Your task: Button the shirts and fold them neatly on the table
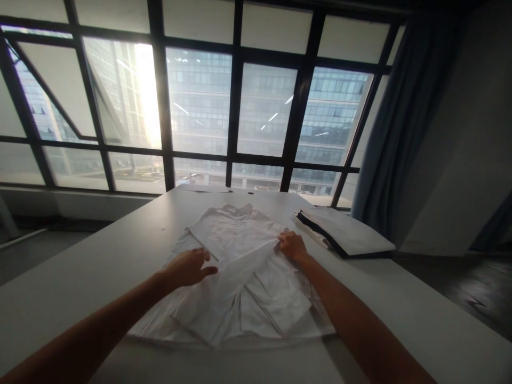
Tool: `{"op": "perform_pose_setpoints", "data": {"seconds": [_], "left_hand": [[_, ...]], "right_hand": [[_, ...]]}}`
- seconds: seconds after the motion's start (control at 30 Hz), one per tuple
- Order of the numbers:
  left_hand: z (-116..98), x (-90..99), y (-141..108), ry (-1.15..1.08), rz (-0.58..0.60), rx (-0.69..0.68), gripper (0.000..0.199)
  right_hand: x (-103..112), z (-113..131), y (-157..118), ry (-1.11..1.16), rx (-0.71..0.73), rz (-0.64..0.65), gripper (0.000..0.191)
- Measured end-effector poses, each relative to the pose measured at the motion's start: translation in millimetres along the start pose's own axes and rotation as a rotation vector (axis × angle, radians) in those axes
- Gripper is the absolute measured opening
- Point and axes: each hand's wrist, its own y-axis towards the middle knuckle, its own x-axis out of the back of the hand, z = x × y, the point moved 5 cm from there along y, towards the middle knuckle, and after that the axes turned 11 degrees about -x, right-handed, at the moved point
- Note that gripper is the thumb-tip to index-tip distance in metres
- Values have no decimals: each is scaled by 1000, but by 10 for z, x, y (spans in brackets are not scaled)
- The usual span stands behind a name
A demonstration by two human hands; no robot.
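Observation:
A white collared shirt (240,256) lies spread on the white table (160,213), its collar toward the window and its hem toward me. Folds and creases cross its lower half. My left hand (190,266) is over the shirt's left part, thumb and fingers apart, holding nothing. At the shirt's right side, my right hand (293,246) has its fingers closed on the white fabric near the upper edge.
A stack of folded white and dark cloth (344,229) sits on the table to the right of the shirt. White sheets (204,188) lie at the far edge. Beyond stand large windows and a blue curtain (392,133).

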Motion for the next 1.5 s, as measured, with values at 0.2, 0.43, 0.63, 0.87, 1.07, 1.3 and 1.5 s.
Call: {"op": "perform_pose_setpoints", "data": {"seconds": [0.2, 0.43, 0.63, 0.87, 1.07, 1.3, 1.5], "left_hand": [[134, -316, 76, -213, 151, 80, 35], [105, -215, -89, -738, 283, 255, 62], [244, 169, -138, -1058, 101, 235, 81], [393, 98, -244, -762, 393, 257, 72], [428, 34, 9, -79, 3, 33, 42], [215, -338, 150, 35, 9, -440, 46], [109, -231, 510, 7, -30, -457, 46]], "right_hand": [[-93, -65, 22, 21, -54, 60, 40], [-162, -72, 20, 46, -49, 88, 48], [-175, -90, 25, 36, -61, 93, 49], [-100, -80, -5, 55, -64, 9, 46], [-91, 32, -11, 96, 152, -65, 42], [-131, -13, 102, 121, 47, 128, 41], [8, 72, 556, -9, -48, 83, 42]]}}
